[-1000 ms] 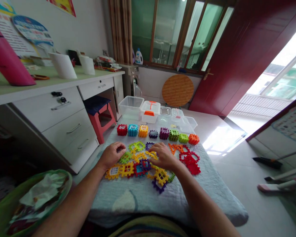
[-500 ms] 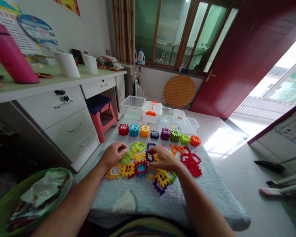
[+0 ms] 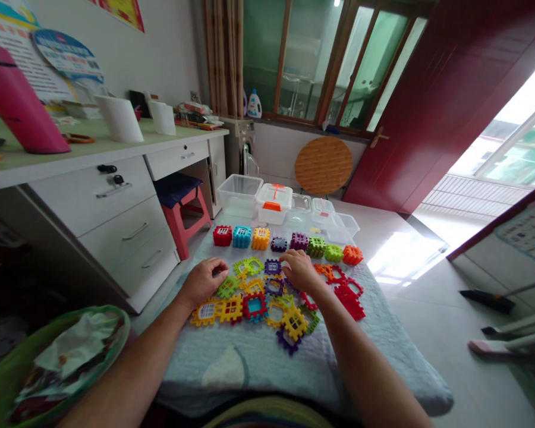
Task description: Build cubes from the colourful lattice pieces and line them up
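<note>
Purple tile (image 3: 273,267) lay mid-table (image 3: 289,374), just left of right hand (image 3: 299,270), fingers slightly apart, couldn't tell if gripping, left hand (image 3: 204,280) by green tile (image 3: 227,288), finger-thumb gap narrow, colored stacks (image 3: 261,238) farther, clear boxes (image 3: 239,193) beyond.

Flat plastic building pieces (image 3: 230,307) with toothed edges lie loosely spread, many overlapping, on a cloth-covered tabletop (image 3: 225,365). Nearest the left hand (image 3: 204,283) is a green piece (image 3: 228,287); yellow-green frames (image 3: 248,266) lie beyond it. Close by the right hand (image 3: 300,270), a purple windowed square (image 3: 273,266) lies flat behind a purple frame (image 3: 274,287). Nearer the viewer, a red frame (image 3: 254,305) shows blue through its opening, and a yellow window piece (image 3: 295,321) lies at an angle, partly over a dark purple piece (image 3: 289,343). Red pieces (image 3: 350,299) cluster at the right. Behind everything runs a row of eight single-colour stacks (image 3: 261,238).
</note>
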Available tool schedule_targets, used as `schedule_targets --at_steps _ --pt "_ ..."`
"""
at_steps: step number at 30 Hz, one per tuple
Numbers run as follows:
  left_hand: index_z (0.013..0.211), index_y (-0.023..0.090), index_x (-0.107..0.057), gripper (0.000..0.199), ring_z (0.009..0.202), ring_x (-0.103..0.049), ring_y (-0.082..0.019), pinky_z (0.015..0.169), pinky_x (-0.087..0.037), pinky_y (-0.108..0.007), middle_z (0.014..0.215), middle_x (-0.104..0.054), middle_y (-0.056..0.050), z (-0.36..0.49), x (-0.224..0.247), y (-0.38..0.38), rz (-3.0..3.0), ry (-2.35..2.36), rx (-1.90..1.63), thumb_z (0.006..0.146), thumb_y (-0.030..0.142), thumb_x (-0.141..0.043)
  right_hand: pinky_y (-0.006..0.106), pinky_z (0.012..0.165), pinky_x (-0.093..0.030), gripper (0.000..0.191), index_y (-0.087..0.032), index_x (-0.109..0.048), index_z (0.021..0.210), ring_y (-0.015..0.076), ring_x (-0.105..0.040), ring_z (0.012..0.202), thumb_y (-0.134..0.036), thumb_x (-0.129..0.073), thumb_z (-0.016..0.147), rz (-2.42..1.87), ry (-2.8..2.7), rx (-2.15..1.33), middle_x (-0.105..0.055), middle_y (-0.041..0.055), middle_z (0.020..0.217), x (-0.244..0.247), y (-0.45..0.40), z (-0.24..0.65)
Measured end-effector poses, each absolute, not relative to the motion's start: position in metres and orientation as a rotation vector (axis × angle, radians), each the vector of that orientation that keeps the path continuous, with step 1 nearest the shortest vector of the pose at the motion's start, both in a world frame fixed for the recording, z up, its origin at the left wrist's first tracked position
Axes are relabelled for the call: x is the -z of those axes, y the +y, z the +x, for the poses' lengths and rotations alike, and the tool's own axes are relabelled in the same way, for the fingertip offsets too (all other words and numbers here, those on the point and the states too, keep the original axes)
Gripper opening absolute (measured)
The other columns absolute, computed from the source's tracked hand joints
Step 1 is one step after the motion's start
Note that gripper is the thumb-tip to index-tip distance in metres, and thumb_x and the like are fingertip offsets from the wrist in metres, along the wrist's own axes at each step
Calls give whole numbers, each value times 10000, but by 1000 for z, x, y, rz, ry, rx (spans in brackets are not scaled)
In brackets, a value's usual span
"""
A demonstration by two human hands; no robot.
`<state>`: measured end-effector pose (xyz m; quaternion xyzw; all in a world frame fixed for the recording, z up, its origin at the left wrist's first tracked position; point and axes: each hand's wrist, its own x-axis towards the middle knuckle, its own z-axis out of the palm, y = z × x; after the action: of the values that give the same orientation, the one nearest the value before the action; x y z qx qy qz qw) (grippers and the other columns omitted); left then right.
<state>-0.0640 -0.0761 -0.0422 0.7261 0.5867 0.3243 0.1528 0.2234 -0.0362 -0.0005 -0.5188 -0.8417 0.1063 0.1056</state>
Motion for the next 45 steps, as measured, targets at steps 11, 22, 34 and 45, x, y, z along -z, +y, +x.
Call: schedule_targets --at_steps 11,22,34,45 --pt "780 203 -637 176 742 -623 -172 719 -494 -276 798 -672 -17 -64 41 -77 2052 1683 -953 778 344 -531 337 853 -356 426 -245 -641 1154 244 -502 1033 -145 -514 760 -1613 -2559 -331 -623 64 1160 15 -18 215" --pt "782 209 -622 170 750 -624 -176 726 -498 -282 808 -674 -21 -64 43 -76 2055 1681 -939 791 349 -526 345 845 -391 465 -183 -611 1162 256 -492 997 -149 -599 697 -1574 -2424 -304 -565 116 1073 26 -19 219" --pt "784 202 -622 173 739 -625 -176 721 -494 -281 798 -670 -21 -62 38 -78 2044 1689 -921 785 341 -520 258 693 -345 160 -188 -576 793 159 -497 736 -71 -498 717 -1446 -2280 -325 -571 24 766 11 -40 232" --pt "776 213 -624 172 738 -623 -174 718 -493 -276 789 -670 -15 -63 41 -77 2063 1691 -925 789 350 -521 290 804 -357 258 -189 -631 856 182 -503 907 -55 -514 670 -1425 -2379 -544 -593 37 939 12 -57 248"
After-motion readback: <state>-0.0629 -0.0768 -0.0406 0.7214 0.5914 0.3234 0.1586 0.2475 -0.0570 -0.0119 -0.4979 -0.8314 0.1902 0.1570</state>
